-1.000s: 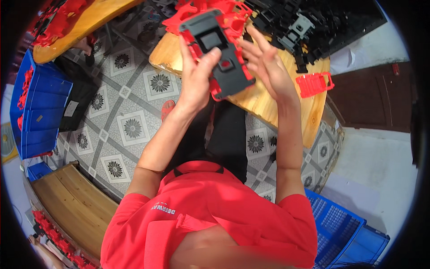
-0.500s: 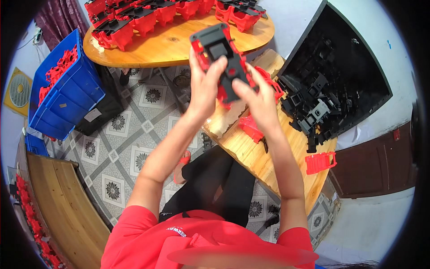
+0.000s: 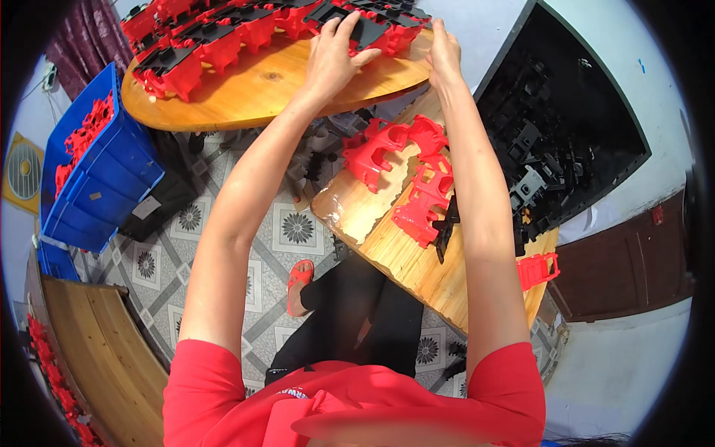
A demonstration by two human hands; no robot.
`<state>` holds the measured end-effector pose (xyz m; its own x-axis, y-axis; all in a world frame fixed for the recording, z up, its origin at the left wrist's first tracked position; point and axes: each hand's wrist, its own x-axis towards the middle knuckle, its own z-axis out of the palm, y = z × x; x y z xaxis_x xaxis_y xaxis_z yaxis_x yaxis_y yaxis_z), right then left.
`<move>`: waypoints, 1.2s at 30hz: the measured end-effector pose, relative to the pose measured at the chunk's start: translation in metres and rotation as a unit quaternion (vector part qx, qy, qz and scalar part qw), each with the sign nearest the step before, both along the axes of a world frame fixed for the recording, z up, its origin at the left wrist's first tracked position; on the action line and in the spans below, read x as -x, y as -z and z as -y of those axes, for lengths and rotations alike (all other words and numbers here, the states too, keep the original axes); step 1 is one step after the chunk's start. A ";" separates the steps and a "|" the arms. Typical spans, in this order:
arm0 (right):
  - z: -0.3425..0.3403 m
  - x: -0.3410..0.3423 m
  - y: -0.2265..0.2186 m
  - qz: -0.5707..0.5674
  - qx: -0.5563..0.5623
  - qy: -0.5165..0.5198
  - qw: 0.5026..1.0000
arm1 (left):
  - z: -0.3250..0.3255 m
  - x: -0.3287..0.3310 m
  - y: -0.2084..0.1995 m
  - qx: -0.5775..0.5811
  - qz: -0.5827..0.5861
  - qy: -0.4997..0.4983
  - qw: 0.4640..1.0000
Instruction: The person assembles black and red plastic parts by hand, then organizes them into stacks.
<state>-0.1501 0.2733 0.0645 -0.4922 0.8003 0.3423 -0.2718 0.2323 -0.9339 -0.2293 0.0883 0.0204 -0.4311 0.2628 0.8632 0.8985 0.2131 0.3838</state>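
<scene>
My left hand (image 3: 333,63) is over the round wooden table, with its fingers and thumb on a black-and-red plastic assembly (image 3: 369,32). The assembly stands among similar pieces at the back, so its outline is partly hidden. To the right, my right hand (image 3: 445,58) is at the table's edge with fingers stretched out, beside the end of that group; whether it touches a piece I cannot tell. Below my arms, loose red plastic frames (image 3: 423,201) and a small black part (image 3: 445,231) lie on the lower wooden table (image 3: 372,246).
Rows of red-and-black assemblies (image 3: 216,37) fill the back of the round table (image 3: 261,97). A black bin (image 3: 596,112) of black parts leans at right. A blue crate (image 3: 104,171) of red parts stands left, above a wooden bench (image 3: 97,328). Another red frame (image 3: 538,270) lies at right.
Both hands have moved up and away from me to the round table, carrying the red-and-black assembly there. My right hand has come off it. The red frames on the lower table now show more fully.
</scene>
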 end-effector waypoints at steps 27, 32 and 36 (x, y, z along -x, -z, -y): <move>-0.007 0.001 0.002 0.009 -0.724 0.113 0.681 | -0.018 0.041 -0.014 0.137 -0.179 -0.062 0.972; -0.017 -0.018 -0.019 0.126 -0.714 0.050 0.686 | -0.022 0.012 -0.019 0.110 -0.082 -0.012 0.991; 0.002 -0.083 -0.034 0.059 -0.606 0.002 0.794 | 0.002 0.013 -0.031 0.240 -0.117 -0.109 0.958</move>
